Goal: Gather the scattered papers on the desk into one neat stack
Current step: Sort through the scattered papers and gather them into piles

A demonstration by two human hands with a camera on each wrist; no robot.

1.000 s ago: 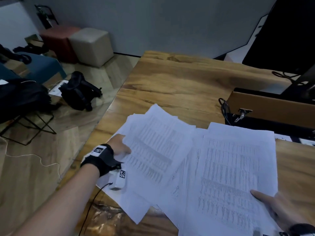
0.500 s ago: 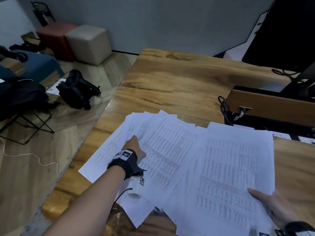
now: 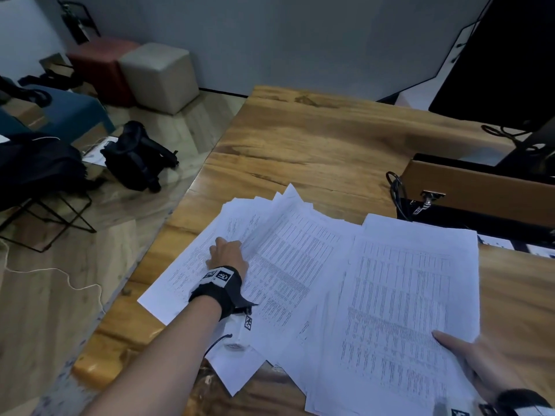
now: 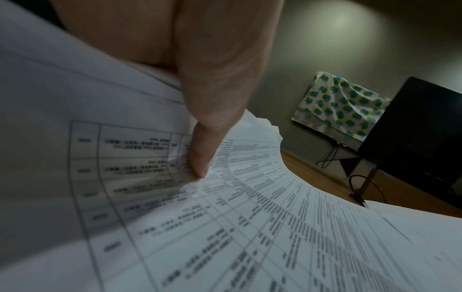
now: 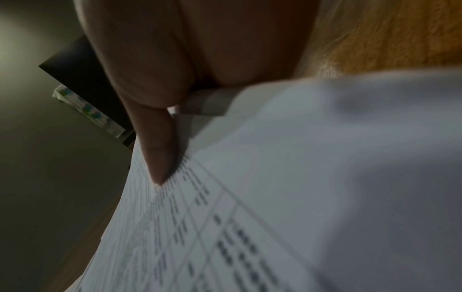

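You're mid-gather: your left hand (image 3: pixel 226 255) pinches the fanned left papers (image 3: pixel 288 259), your right hand (image 3: pixel 477 360) pinches the near-right pile (image 3: pixel 405 310) on the desk (image 3: pixel 315 139). Next, I judge, slide them together and square edges.

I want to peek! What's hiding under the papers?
More papers overlap, and the wooden desk shows around them. The left hand grips some sheets. Anything else beneath is covered.

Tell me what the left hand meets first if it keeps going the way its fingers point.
The left hand points away across the papers, gripping a fanned bunch. Straight on, it first meets those sheets' far edges, then bare desk. Beyond looks free, though depth is hard to judge.
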